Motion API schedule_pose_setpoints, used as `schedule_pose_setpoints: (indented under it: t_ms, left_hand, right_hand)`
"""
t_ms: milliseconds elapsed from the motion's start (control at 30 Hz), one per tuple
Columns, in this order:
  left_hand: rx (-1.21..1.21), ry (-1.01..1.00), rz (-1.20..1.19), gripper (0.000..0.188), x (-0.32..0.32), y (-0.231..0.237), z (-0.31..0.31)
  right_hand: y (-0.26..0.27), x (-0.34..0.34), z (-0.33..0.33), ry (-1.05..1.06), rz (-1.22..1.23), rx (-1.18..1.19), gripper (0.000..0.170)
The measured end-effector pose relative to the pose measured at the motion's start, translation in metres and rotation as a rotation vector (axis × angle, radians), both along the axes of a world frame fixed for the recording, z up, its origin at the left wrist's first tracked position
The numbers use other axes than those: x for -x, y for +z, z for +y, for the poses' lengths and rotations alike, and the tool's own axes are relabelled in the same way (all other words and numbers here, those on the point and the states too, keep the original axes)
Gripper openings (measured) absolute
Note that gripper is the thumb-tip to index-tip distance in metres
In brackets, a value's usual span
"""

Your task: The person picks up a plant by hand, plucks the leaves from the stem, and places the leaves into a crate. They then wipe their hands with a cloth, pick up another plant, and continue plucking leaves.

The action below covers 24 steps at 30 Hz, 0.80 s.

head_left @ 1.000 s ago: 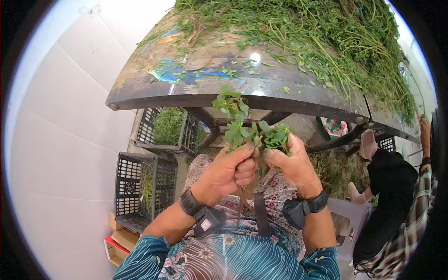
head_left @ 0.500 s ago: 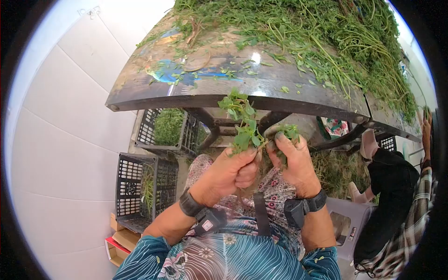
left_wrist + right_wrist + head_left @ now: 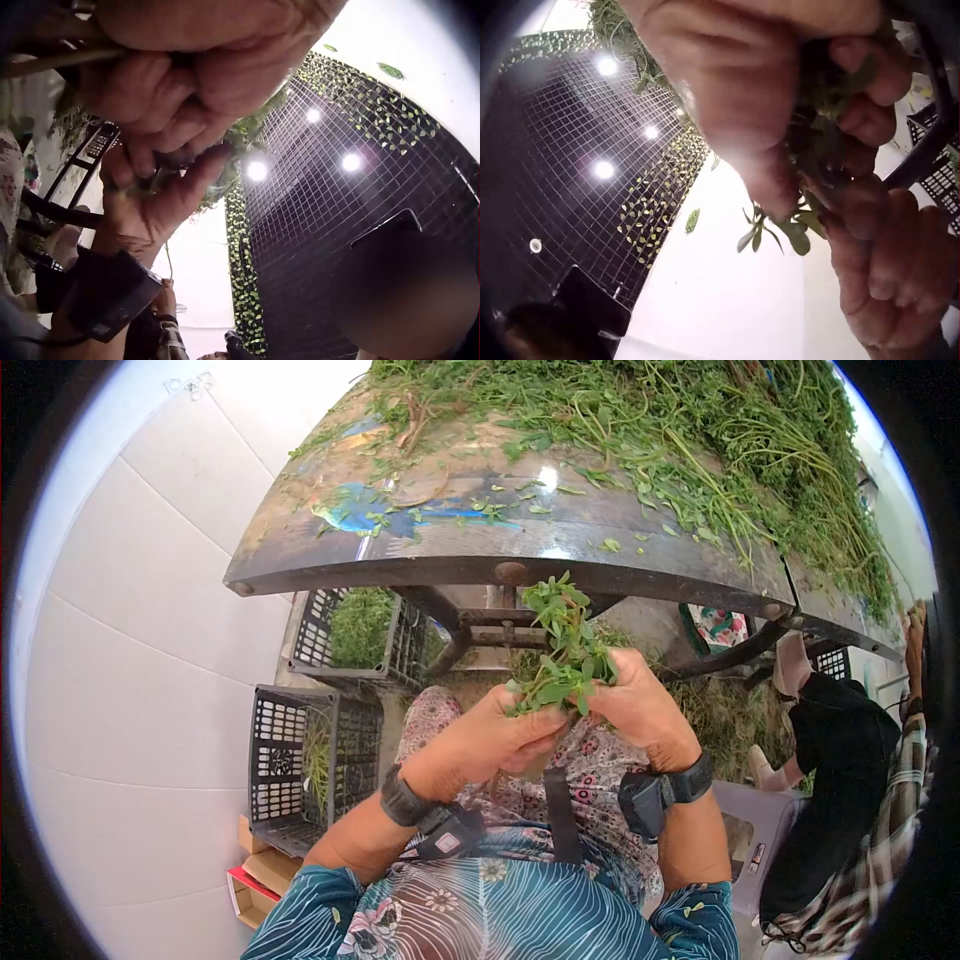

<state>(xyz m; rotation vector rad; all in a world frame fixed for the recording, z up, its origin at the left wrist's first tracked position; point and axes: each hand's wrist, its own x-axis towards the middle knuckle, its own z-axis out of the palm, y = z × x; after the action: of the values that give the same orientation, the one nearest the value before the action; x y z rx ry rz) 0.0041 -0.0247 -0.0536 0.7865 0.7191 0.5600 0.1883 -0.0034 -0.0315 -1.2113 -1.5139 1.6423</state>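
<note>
A small bunch of leafy green sprigs [image 3: 558, 645] stands up between the two hands, just in front of the table edge. My left hand [image 3: 495, 740] grips its lower stems with curled fingers; in the left wrist view a brownish stem [image 3: 64, 61] sticks out beside that hand. Close against it, my right hand [image 3: 645, 708] holds sprigs between thumb and curled fingers. From the right wrist, round-tipped leaves [image 3: 791, 234] poke out below the right thumb, and the left hand [image 3: 892, 262] is right beside them. The fingers hide most of the stems.
A dark table [image 3: 450, 545] ahead bears a large heap of greens [image 3: 700, 430] and loose leaves. Black crates [image 3: 290, 760] with greens stand at the left. On the right another person [image 3: 840, 750] sits near a grey plastic stool [image 3: 745, 825]. Cuttings [image 3: 740, 730] lie on the floor.
The right hand has come in from slightly apart to meet the left. The sprigs have shifted right and down, and both hands' leaves now form one cluster.
</note>
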Motion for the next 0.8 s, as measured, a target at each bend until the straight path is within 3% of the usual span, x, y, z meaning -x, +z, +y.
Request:
schedule_pose_setpoints:
  t_ms: [67,200,267,333,400,467,500,533,600,733,800]
  left_hand:
    - [0.037,0.025,-0.063,0.018,0.002,-0.007,0.0]
    - [0.097,0.187,-0.08,0.017,0.001,0.001,-0.001]
    - [0.104,0.075,-0.181,0.015,0.006,0.008,-0.001]
    - [-0.018,0.005,-0.183,0.013,0.011,0.005,-0.002]
    - [-0.245,0.005,-0.098,0.013,0.013,-0.003,-0.004]
    - [-0.414,0.069,-0.035,0.013,0.013,-0.004,-0.007]
    - [-0.333,0.075,-0.099,0.014,0.014,-0.003,-0.007]
    - [-0.252,0.083,-0.162,0.014,0.015,-0.003,-0.007]
    - [0.215,0.015,-0.459,0.015,0.018,-0.002,0.003]
    - [-0.086,0.206,0.104,0.012,0.011,-0.009,0.01]
    - [-0.107,0.26,0.134,0.012,0.007,-0.013,0.008]
  right_hand:
    - [0.003,0.003,-0.003,-0.078,-0.043,-0.042,0.023]
    - [-0.017,0.001,-0.01,-0.179,0.306,0.166,0.02]
    - [-0.026,0.003,-0.02,-0.221,0.522,0.272,0.019]
    - [-0.032,-0.006,-0.015,0.039,-0.037,-0.714,0.021]
    - [-0.031,-0.006,-0.016,0.129,-0.08,-0.849,0.02]
    - [-0.02,0.007,-0.028,0.027,0.405,-0.138,0.018]
    - [-0.016,0.01,-0.032,-0.026,0.631,0.228,0.018]
    - [-0.013,0.01,-0.031,-0.002,0.648,0.238,0.02]
    - [-0.009,0.011,-0.027,0.044,0.681,0.256,0.024]
    - [-0.009,0.008,-0.026,-0.179,0.658,0.201,0.016]
    - [-0.009,0.009,-0.022,-0.264,0.542,0.211,0.016]
